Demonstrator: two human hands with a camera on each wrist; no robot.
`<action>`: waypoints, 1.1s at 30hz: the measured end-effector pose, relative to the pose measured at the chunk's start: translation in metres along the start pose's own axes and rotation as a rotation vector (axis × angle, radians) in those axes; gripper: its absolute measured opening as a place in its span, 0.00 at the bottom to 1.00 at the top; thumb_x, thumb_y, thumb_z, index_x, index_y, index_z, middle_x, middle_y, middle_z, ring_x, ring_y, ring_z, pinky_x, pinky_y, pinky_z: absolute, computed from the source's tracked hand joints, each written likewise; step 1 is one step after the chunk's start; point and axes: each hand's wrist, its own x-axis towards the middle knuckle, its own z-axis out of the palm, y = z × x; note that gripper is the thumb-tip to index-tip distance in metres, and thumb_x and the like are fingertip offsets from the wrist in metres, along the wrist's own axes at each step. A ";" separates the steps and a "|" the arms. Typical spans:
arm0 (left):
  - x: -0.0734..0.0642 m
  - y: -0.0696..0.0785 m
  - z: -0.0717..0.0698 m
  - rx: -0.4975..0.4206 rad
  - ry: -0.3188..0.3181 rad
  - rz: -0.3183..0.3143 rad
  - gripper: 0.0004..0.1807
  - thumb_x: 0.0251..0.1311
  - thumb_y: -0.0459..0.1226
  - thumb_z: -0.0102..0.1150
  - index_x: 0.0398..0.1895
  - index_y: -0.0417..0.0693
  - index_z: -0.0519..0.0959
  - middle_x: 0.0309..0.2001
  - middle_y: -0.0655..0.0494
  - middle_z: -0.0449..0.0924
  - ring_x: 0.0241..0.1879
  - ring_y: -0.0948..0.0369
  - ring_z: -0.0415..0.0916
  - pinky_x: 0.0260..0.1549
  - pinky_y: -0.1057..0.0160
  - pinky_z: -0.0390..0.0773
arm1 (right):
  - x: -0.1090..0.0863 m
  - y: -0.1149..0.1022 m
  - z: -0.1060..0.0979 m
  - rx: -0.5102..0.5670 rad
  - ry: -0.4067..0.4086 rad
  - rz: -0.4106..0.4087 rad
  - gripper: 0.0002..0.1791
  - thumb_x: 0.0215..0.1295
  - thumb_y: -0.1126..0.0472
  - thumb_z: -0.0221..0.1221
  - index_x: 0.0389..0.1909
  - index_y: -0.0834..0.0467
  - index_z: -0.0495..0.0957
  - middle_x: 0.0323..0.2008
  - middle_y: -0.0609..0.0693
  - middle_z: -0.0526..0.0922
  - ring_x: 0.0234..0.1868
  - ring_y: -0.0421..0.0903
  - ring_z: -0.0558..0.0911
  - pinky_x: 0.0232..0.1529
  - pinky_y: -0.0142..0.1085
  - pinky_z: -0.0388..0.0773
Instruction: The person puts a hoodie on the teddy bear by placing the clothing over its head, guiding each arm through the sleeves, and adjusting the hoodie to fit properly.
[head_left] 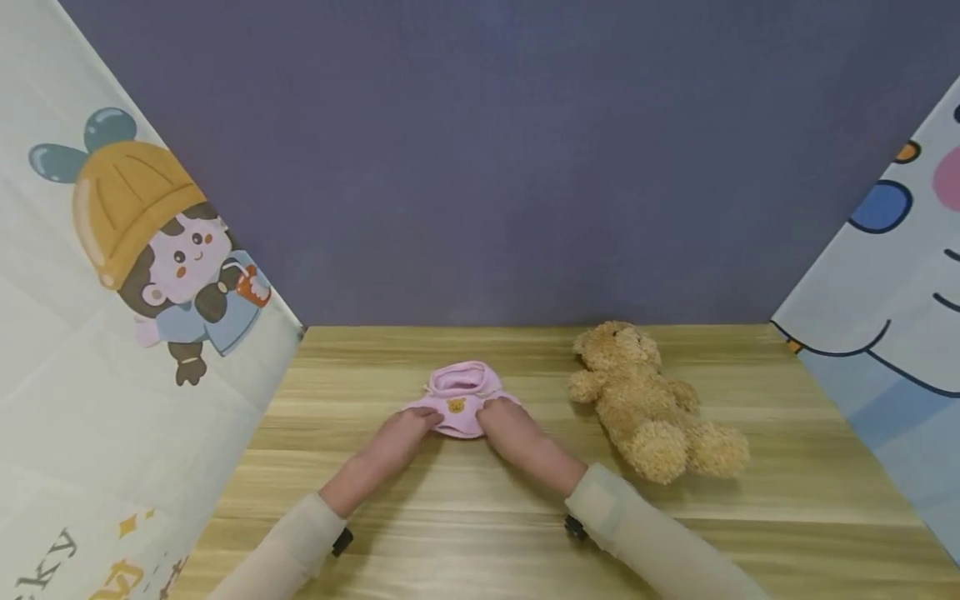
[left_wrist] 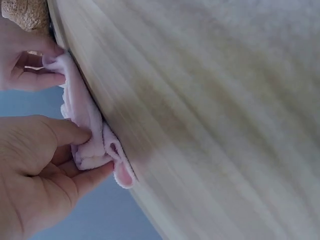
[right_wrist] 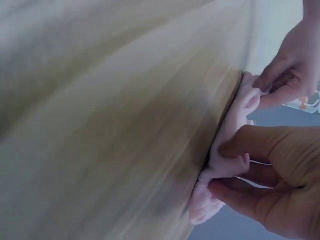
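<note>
- Sleeves (head_left: 288, 537), pale and long, enter from the near edge of the head view, which cuts them off. Under each cuff shows a small black device (head_left: 342, 542), its details too dark to make out.
- Left hand (head_left: 405, 432) pinches one side of the cloth between thumb and fingers; right hand (head_left: 513, 429) pinches the opposite side likewise. The farther fingertips are tucked behind the fabric, so their exact hold is hard to tell.
- Pink plush-toy top (head_left: 465, 422) lies between the hands on the wood-grained surface (head_left: 450, 525), neck opening away from the person, hem toward them, bear-face emblem (head_left: 456, 406) facing up. Its side edges are covered by the hands, and its underside is out of sight.
- Step in hand, as I judge it: gripping and spreading the top near its hem. The next move seems to call for an even hold on both sides, with the hem layers kept apart.
- Tan teddy bear (head_left: 645, 404) lies to the right, apart from both hands, feet nearer than head; its facial features are hard to read. Only a furry corner of it shows in the left wrist view.
- Dark backdrop (head_left: 525, 167) stands behind, between cartoon-printed side panels (head_left: 67, 417) that run out of frame.
</note>
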 end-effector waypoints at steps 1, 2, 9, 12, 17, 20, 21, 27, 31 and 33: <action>0.000 0.000 -0.001 0.009 0.003 0.003 0.14 0.63 0.24 0.61 0.51 0.39 0.84 0.49 0.42 0.86 0.48 0.47 0.84 0.49 0.52 0.83 | 0.001 0.001 -0.001 -0.007 0.006 0.001 0.06 0.55 0.73 0.63 0.25 0.59 0.82 0.25 0.52 0.82 0.27 0.49 0.81 0.30 0.39 0.80; 0.001 0.001 -0.002 0.017 0.009 0.006 0.13 0.63 0.24 0.60 0.50 0.39 0.84 0.48 0.43 0.86 0.46 0.47 0.85 0.46 0.52 0.84 | 0.003 0.002 -0.002 -0.004 0.008 0.006 0.07 0.56 0.73 0.62 0.24 0.59 0.81 0.24 0.53 0.82 0.26 0.49 0.81 0.28 0.40 0.80; 0.006 0.003 -0.018 0.002 0.031 -0.043 0.05 0.68 0.28 0.58 0.40 0.43 0.83 0.39 0.46 0.86 0.36 0.50 0.85 0.32 0.55 0.85 | 0.022 0.009 -0.028 0.141 -0.039 0.090 0.11 0.56 0.73 0.62 0.19 0.58 0.79 0.24 0.54 0.83 0.25 0.50 0.81 0.26 0.42 0.80; 0.010 0.003 -0.028 -0.002 0.059 -0.072 0.05 0.69 0.30 0.60 0.43 0.42 0.84 0.41 0.45 0.87 0.37 0.49 0.86 0.33 0.56 0.85 | 0.030 0.013 -0.046 0.149 -0.065 0.088 0.07 0.55 0.74 0.64 0.24 0.59 0.83 0.27 0.55 0.85 0.27 0.51 0.83 0.28 0.42 0.82; 0.023 0.006 -0.054 0.016 0.093 -0.048 0.09 0.67 0.27 0.60 0.48 0.38 0.83 0.42 0.45 0.86 0.36 0.51 0.85 0.32 0.57 0.85 | 0.041 0.025 -0.082 0.131 -0.088 0.076 0.09 0.55 0.75 0.64 0.34 0.61 0.88 0.34 0.57 0.88 0.36 0.55 0.87 0.38 0.43 0.85; 0.036 0.008 -0.072 0.028 0.111 -0.030 0.10 0.68 0.26 0.59 0.49 0.38 0.83 0.40 0.45 0.86 0.35 0.51 0.85 0.30 0.58 0.84 | 0.046 0.036 -0.106 0.111 -0.096 0.067 0.11 0.59 0.75 0.63 0.37 0.60 0.89 0.37 0.56 0.89 0.39 0.55 0.87 0.41 0.43 0.85; 0.041 0.009 -0.077 0.036 0.117 -0.025 0.10 0.68 0.27 0.59 0.49 0.38 0.83 0.40 0.45 0.86 0.35 0.51 0.85 0.30 0.57 0.84 | 0.047 0.040 -0.113 0.099 -0.097 0.061 0.11 0.60 0.74 0.63 0.37 0.59 0.89 0.37 0.56 0.89 0.39 0.55 0.87 0.40 0.44 0.85; 0.071 0.027 -0.105 0.042 0.115 -0.029 0.12 0.70 0.27 0.57 0.53 0.39 0.83 0.46 0.44 0.86 0.40 0.50 0.86 0.35 0.57 0.85 | 0.041 0.072 -0.143 0.034 -0.067 0.004 0.11 0.63 0.73 0.63 0.40 0.57 0.89 0.38 0.55 0.89 0.40 0.55 0.87 0.39 0.44 0.85; 0.091 0.039 -0.118 0.066 0.142 -0.016 0.14 0.70 0.28 0.57 0.55 0.40 0.83 0.47 0.45 0.86 0.41 0.50 0.86 0.34 0.57 0.85 | 0.030 0.095 -0.162 0.022 0.013 -0.048 0.11 0.60 0.73 0.66 0.42 0.60 0.88 0.40 0.57 0.88 0.39 0.55 0.87 0.40 0.44 0.85; 0.103 0.045 -0.120 0.080 0.158 0.011 0.14 0.71 0.28 0.57 0.57 0.41 0.82 0.49 0.45 0.86 0.44 0.51 0.85 0.37 0.58 0.85 | 0.022 0.107 -0.171 -0.010 0.047 -0.061 0.11 0.60 0.73 0.67 0.42 0.61 0.87 0.40 0.57 0.88 0.39 0.56 0.86 0.40 0.46 0.85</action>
